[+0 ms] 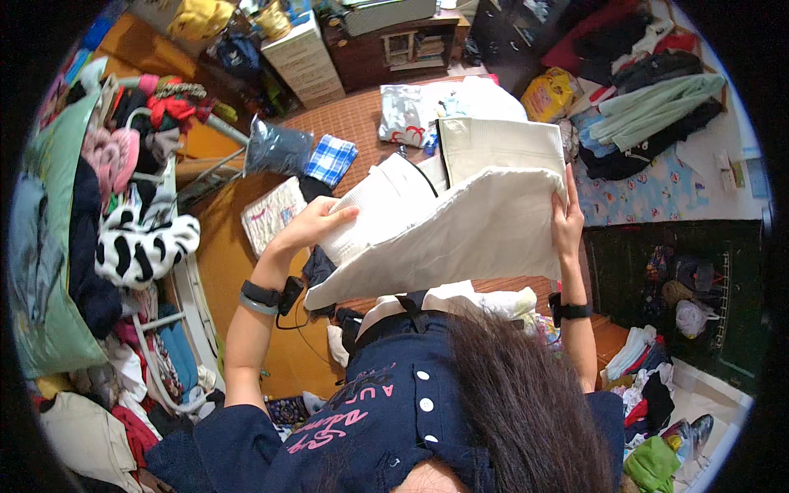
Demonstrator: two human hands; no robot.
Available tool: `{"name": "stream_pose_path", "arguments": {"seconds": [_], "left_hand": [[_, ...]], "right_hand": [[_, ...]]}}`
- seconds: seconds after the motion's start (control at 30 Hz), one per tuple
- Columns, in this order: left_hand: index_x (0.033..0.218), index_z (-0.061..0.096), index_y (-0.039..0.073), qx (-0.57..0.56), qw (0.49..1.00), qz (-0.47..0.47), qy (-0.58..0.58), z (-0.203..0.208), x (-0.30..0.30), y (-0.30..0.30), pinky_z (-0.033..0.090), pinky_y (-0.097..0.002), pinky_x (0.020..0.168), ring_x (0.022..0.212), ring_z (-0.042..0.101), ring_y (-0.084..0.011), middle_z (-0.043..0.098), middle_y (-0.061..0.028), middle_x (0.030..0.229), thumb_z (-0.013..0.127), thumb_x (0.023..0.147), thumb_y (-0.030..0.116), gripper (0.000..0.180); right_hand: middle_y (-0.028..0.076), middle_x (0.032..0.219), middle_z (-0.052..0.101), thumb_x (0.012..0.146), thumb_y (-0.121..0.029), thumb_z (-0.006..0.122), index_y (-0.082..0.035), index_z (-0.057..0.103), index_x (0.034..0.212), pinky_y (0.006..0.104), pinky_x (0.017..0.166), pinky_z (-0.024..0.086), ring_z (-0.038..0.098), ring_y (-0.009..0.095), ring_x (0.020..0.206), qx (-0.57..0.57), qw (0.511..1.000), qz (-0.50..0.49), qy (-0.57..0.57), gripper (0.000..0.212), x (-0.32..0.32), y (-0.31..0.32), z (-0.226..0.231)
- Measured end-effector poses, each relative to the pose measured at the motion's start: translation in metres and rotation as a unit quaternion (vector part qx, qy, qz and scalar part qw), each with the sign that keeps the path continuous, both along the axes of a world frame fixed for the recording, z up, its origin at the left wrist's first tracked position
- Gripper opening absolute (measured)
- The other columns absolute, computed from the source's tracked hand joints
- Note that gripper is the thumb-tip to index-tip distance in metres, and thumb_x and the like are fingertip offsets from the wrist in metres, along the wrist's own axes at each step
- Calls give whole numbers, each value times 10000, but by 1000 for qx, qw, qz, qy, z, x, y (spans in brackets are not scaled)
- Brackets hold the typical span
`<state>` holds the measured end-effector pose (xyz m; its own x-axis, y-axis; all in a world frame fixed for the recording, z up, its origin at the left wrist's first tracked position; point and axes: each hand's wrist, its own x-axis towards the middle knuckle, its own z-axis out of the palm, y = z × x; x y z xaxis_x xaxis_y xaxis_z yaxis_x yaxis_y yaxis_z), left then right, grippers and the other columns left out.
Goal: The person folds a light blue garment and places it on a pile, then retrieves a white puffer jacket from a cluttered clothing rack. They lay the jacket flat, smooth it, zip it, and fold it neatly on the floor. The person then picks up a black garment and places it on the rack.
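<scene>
A large cream fabric piece (460, 238) with ribbed, stiff-looking panels and dark, zipper-like edging stretches between my hands. It looks like a partly folded storage bag, though its full shape is hidden. My left hand (329, 220) is closed on its left side, thumb lying over the ribbed panel. At the right edge my right hand (567, 222) pinches the fabric, fingers pointing up along the side panel. One flap (501, 148) stands raised at the far side, and the near sheet slopes down toward my lap. Both my wrists wear dark bands.
On the floor beyond lie a blue checked cloth (332, 159), a dark packed plastic bag (279, 148) and a white printed bag (401, 115). A rack heaped with clothes (148, 246) stands left. More clothes (657, 123) cover a bed at the right, near a yellow bag (549, 94).
</scene>
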<state>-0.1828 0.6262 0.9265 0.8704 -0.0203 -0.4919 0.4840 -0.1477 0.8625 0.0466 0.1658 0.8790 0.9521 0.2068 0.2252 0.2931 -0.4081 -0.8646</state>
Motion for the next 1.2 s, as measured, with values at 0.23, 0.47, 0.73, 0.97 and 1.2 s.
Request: {"name": "stream_pose_path", "arguments": {"seconds": [0.23, 0.47, 0.73, 0.97, 1.2], "left_hand": [[1176, 736, -31, 19, 993, -78, 84, 2, 117, -67, 505, -244, 698, 809, 612, -41, 708, 38, 953, 682, 1043, 437, 489], [1108, 750, -38, 21, 995, 33, 91, 32, 158, -99, 503, -245, 708, 822, 620, -46, 712, 16, 933, 697, 1033, 429, 476], [1661, 247, 49, 75, 992, 98, -24, -80, 149, -121, 313, -449, 1247, 1564, 296, -314, 223, -210, 1723, 602, 1069, 420, 784], [1615, 433, 304, 292, 940, 167, -51, -200, 162, -272, 612, -418, 936, 1117, 686, -355, 35, -185, 1770, 763, 838, -73, 924], [1662, 309, 329, 160, 960, 200, 112, -217, 168, -364, 564, -543, 808, 1025, 671, -518, 682, -309, 1207, 578, 813, -132, 1003]], "right_hand": [[148, 1179, 762, 1053, -116, 612, -39, 645, 1357, 331, 944, 533, 705, 192, 1113, 11, 995, -78, 59, 316, 59, -104, -39], [72, 1037, 746, 1037, -216, 665, -13, 657, 1296, 299, 843, 520, 660, 135, 943, -26, 992, 3, 122, 329, 141, -121, -59], [-54, 812, 579, 1024, -193, 652, -12, 683, 1145, 241, 643, 404, 483, 36, 732, -6, 939, 161, 303, 220, 245, -99, -111], [-12, 940, 671, 1030, -171, 632, 15, 687, 1182, 269, 798, 490, 578, 81, 883, -172, 900, 222, 334, 246, 323, -103, -132], [-3, 1080, 669, 1062, -79, 598, 27, 655, 1234, 284, 852, 514, 624, 123, 957, -168, 850, 367, 339, 210, 340, -97, -132]]}}
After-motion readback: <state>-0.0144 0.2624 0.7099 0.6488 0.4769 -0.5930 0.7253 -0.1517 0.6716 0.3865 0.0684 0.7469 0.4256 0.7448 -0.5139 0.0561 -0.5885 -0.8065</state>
